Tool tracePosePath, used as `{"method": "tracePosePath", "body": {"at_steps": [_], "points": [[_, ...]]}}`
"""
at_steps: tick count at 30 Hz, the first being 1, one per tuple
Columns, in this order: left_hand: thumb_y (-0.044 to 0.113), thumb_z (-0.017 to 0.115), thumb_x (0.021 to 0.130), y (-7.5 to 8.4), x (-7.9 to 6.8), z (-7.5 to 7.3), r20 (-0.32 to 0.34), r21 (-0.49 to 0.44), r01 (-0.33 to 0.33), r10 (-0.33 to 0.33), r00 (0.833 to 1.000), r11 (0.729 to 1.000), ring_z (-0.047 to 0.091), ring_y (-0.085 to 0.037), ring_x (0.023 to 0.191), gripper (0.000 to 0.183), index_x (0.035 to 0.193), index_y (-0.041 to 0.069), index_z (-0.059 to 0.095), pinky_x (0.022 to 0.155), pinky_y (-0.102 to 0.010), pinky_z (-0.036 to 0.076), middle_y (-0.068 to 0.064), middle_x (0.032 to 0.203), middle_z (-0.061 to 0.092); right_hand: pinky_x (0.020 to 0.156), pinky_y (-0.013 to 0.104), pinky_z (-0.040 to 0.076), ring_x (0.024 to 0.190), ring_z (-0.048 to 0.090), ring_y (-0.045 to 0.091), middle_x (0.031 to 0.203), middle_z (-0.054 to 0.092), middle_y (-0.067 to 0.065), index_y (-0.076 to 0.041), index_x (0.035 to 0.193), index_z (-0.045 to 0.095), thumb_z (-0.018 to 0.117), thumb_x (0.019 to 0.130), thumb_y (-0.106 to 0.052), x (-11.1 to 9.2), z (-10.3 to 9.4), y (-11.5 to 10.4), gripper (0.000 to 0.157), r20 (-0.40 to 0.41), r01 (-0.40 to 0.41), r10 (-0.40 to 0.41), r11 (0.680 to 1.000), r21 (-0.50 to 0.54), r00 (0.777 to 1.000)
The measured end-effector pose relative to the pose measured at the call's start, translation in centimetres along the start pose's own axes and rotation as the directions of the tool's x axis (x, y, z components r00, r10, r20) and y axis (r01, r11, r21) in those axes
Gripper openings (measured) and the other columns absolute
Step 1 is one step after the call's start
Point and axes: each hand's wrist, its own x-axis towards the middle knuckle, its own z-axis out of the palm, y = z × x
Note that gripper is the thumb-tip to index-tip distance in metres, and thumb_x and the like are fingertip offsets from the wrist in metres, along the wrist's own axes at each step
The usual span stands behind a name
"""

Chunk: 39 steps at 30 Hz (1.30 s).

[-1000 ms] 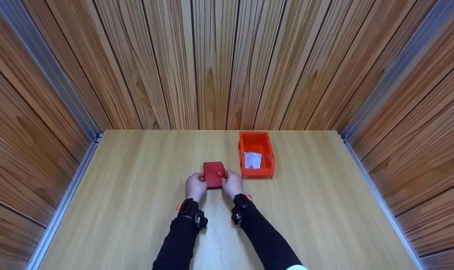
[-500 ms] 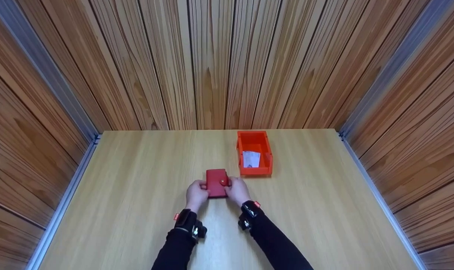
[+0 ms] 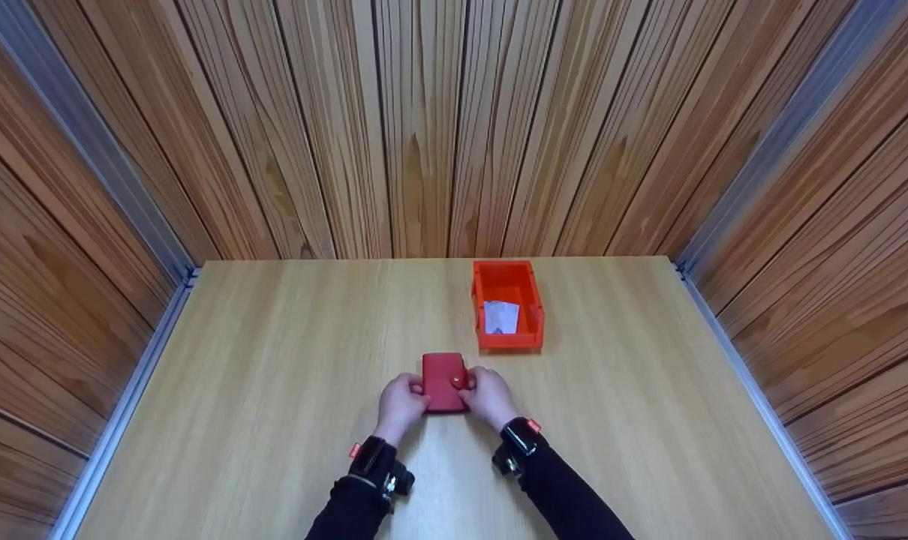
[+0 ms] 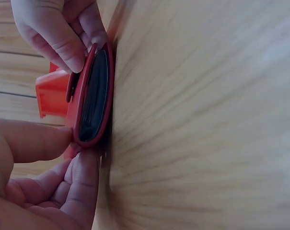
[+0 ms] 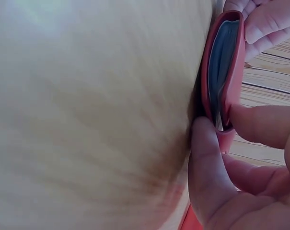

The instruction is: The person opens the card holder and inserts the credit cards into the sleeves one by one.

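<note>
A red card wallet [image 3: 442,381] with a snap strap on its right side is held between both hands, low over the table. My left hand [image 3: 402,406] pinches its left, spine edge between thumb and fingers. At the opposite edge, by the snap button [image 3: 456,380], my right hand [image 3: 492,395] pinches the wallet with thumb and fingers. Dark inner sleeves [image 4: 94,98] show through the wallet's near end in the left wrist view. The same end of the wallet [image 5: 238,72] appears in the right wrist view, the strap side toward the right hand's fingers.
An orange-red open bin [image 3: 509,342] stands behind and to the right of the wallet. Inside it lies a whitish paper-like piece [image 3: 501,317]. The light wooden table [image 3: 274,360] meets wood-plank walls [image 3: 416,135] at the back and sides, with metal rails along the sides.
Both hands have drawn the wallet nearer to the body and slightly right, keeping their grip at its two edges. The bin stays in place; the head view has shifted slightly.
</note>
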Motion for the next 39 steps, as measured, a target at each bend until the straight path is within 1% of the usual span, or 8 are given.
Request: {"method": "tracePosePath", "body": {"at_steps": [4,7,9,14,18,25,33,39], "points": [[-0.005,0.074,0.076,-0.1,-0.8,0.3,0.019,0.013,-0.023,0.022,1.000,1.000,0.064,-0.023,0.079,0.029,0.103,-0.008,0.065,0.074,-0.037,0.053,-0.010,0.084,0.065,0.071,0.037,0.045,0.076,0.051,0.020,0.079,0.052,0.004,0.004,0.100,0.062,0.074,0.083,-0.005,-0.9,-0.3,0.2,0.023,0.004,0.005,-0.006,1.000,0.010,1.000],[-0.006,0.074,0.076,-0.2,-1.3,0.6,0.028,0.010,-0.045,0.044,0.999,0.999,0.065,-0.024,0.077,0.028,0.102,-0.008,0.064,0.073,-0.037,0.053,-0.011,0.084,0.064,0.070,0.036,0.046,0.076,0.051,0.020,0.080,0.053,0.005,0.006,0.102,0.062,0.075,0.082,-0.004,-1.5,-0.4,0.5,0.026,-0.007,0.034,-0.034,0.999,-0.007,0.999],[-0.006,0.074,0.076,-0.2,-1.6,0.7,0.033,0.013,-0.053,0.053,0.998,0.999,0.065,-0.024,0.077,0.028,0.101,-0.008,0.064,0.073,-0.037,0.054,-0.011,0.084,0.064,0.070,0.036,0.046,0.075,0.051,0.020,0.080,0.054,0.006,0.005,0.100,0.062,0.075,0.081,-0.004,-1.8,-0.4,0.8,0.025,-0.016,0.051,-0.052,0.998,-0.025,0.999],[-0.006,0.075,0.076,-0.3,-2.0,1.0,0.052,-0.001,-0.043,0.043,0.998,0.999,0.065,-0.023,0.076,0.029,0.102,-0.008,0.063,0.072,-0.036,0.054,-0.011,0.085,0.064,0.068,0.035,0.045,0.074,0.049,0.019,0.077,0.050,0.004,0.002,0.093,0.059,0.076,0.080,-0.002,-2.5,-0.5,1.1,0.021,-0.032,0.076,-0.077,0.997,-0.034,0.996],[-0.007,0.075,0.075,-0.3,-2.3,1.1,0.059,-0.022,-0.041,0.042,0.997,0.999,0.065,-0.021,0.076,0.029,0.101,-0.008,0.062,0.071,-0.034,0.055,-0.011,0.084,0.063,0.068,0.035,0.045,0.074,0.049,0.019,0.077,0.050,0.003,0.004,0.094,0.060,0.075,0.080,-0.002,-2.9,-0.6,1.3,0.022,-0.035,0.081,-0.082,0.996,-0.028,0.996],[-0.008,0.075,0.075,-0.4,-3.0,1.2,0.070,-0.030,-0.065,0.067,0.995,0.997,0.064,-0.021,0.075,0.028,0.100,-0.008,0.062,0.070,-0.033,0.054,-0.010,0.083,0.064,0.070,0.036,0.046,0.076,0.050,0.019,0.080,0.052,0.004,0.006,0.102,0.061,0.075,0.082,-0.004,-3.5,-0.8,1.3,0.026,0.000,0.033,-0.033,0.999,-0.014,0.999],[-0.008,0.075,0.074,-0.4,-3.7,1.3,0.092,-0.044,-0.085,0.088,0.992,0.995,0.064,-0.020,0.074,0.027,0.096,-0.006,0.060,0.068,-0.032,0.054,-0.010,0.082,0.063,0.069,0.037,0.047,0.076,0.053,0.020,0.080,0.053,0.005,0.007,0.102,0.062,0.076,0.080,-0.002,-4.5,-0.8,1.5,0.028,-0.021,0.068,-0.070,0.996,-0.054,0.997],[-0.009,0.076,0.073,-0.4,-3.8,1.4,0.081,-0.031,-0.098,0.100,0.992,0.995,0.064,-0.020,0.073,0.028,0.096,-0.007,0.060,0.068,-0.033,0.054,-0.010,0.081,0.063,0.070,0.038,0.048,0.076,0.053,0.021,0.081,0.053,0.005,0.009,0.105,0.061,0.077,0.079,-0.003,-4.8,-0.7,1.5,0.032,-0.041,0.083,-0.087,0.993,-0.088,0.995]]}}
